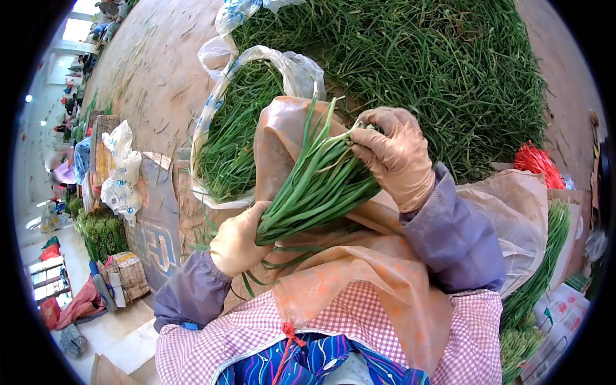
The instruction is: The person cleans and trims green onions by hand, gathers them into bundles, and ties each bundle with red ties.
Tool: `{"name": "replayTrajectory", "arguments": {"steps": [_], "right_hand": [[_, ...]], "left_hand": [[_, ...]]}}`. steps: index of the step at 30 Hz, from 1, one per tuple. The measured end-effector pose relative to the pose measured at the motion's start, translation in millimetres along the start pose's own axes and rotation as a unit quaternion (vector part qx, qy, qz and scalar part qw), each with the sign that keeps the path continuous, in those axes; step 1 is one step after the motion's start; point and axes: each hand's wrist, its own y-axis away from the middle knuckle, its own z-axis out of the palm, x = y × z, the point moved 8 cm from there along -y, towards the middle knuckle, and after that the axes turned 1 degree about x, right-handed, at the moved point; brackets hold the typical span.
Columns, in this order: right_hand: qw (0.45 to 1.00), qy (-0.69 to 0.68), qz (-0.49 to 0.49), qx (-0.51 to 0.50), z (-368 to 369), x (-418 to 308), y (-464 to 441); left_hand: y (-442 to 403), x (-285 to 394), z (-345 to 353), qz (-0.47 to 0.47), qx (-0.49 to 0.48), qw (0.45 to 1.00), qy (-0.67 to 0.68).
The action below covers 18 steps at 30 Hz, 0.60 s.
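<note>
A bunch of long green chives (317,196) lies slantwise over my lap. My left hand (239,242), in a thin pale glove, is closed around its lower left end. At the upper right end, my right hand (396,157), in a tan rubber glove, pinches a few thin leaf strands with thumb and fingers. Some of these strands are pale or yellowish. Loose leaves hang below the bunch, over the orange-brown plastic apron (346,273) across my knees.
A large heap of chives (443,77) covers the floor ahead. Left of my knees stands an open plastic bag (199,151) of chives. Red ties (539,165) and more chives (545,263) are on the right. Crates, white bags (122,170) and people are farther left.
</note>
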Motion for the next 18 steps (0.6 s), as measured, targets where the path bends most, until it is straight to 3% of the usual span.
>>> {"name": "replayTrajectory", "arguments": {"steps": [4, 5, 8, 13, 16, 18], "right_hand": [[0.999, 0.022, 0.038, -0.029, -4, -1, -10], [0.988, 0.042, 0.047, -0.140, 12, 2, -5], [0.986, 0.005, 0.012, -0.166, 16, -1, -13], [0.995, 0.007, -0.093, -0.022, 0, -22, -20], [0.973, -0.228, 0.017, -0.034, 11, 0, -14], [0.941, -0.302, 0.153, 0.011, 14, 16, -1]], "left_hand": [[0, 1, 2, 0.019, 0.004, 1.000, -0.008], [-1, 1, 1, 0.020, 0.003, 1.000, -0.015], [-2, 4, 1, 0.024, -0.009, 0.999, -0.025], [-1, 6, -2, 0.029, -0.033, 0.999, -0.031], [-1, 7, -3, 0.033, -0.034, 0.999, -0.012], [-2, 1, -1, 0.028, -0.024, 0.999, 0.018]]}}
